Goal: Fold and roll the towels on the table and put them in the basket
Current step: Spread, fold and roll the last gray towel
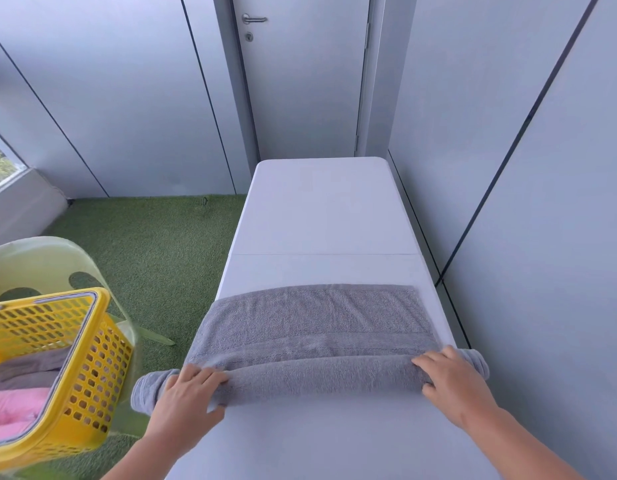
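Observation:
A grey towel (317, 320) lies across the white table (321, 209), folded into a long strip with its near part rolled into a tube. My left hand (186, 393) presses on the roll near its left end, which hangs past the table edge. My right hand (452, 382) rests on the roll near its right end, fingers curled over the top. The far part of the towel lies flat. A yellow perforated basket (89, 368) stands at the left, holding grey and pink towels (13, 407).
The basket sits on a pale green plastic chair (40, 261) left of the table. Green artificial turf (154, 258) covers the floor. Grey wall panels run close along the table's right side, and a closed door (300, 81) stands behind its far end.

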### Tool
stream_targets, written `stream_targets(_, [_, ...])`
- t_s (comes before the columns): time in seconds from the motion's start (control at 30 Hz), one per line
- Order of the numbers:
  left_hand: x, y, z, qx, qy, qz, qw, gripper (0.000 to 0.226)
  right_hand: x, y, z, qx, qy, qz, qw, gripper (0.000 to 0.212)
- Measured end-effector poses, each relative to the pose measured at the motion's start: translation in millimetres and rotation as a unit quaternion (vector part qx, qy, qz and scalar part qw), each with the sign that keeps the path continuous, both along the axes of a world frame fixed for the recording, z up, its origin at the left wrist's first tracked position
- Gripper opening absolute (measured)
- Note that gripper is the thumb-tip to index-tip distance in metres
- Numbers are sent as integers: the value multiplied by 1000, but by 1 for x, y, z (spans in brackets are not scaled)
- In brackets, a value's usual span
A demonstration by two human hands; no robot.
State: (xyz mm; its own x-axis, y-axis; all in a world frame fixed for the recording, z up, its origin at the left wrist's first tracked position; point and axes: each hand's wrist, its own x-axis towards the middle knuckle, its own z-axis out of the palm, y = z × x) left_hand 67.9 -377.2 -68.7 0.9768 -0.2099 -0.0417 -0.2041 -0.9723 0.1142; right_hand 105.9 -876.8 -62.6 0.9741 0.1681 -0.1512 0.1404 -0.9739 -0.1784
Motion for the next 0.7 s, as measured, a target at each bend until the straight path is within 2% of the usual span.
stream_targets(0.13, [4,-3,0,8,-12,-3,1000,27,7,5,15,-41,29,19,999,29])
stream_targets(0.2, [3,-4,0,11,-35,-10,999,16,8,7,20,-48,59,13,997,13])
stream_targets(0.3, [4,-5,2,8,-41,2,999,21,7,5,15,-33,74,14,997,20])
stream_targets(0.4, [6,-4,-2,-27,-43,32,998,16,4,5,11,12,15,-3,1000,11])
stream_targets(0.5, [7,-2,-5,-66,-43,46,996,18,1,4,10,48,-27,-20,998,25])
stream_targets(0.6, [4,-1,-5,-62,-36,24,997,13,-1,-1,11,66,-11,19,998,12])
stream_targets(0.63, [3,-1,-4,-51,-26,26,998,15,-1,-3,11,67,-3,30,997,11])
stream_targets(0.7, [0,0,-3,-21,12,30,999,35,-1,-7,6,58,4,50,997,25])
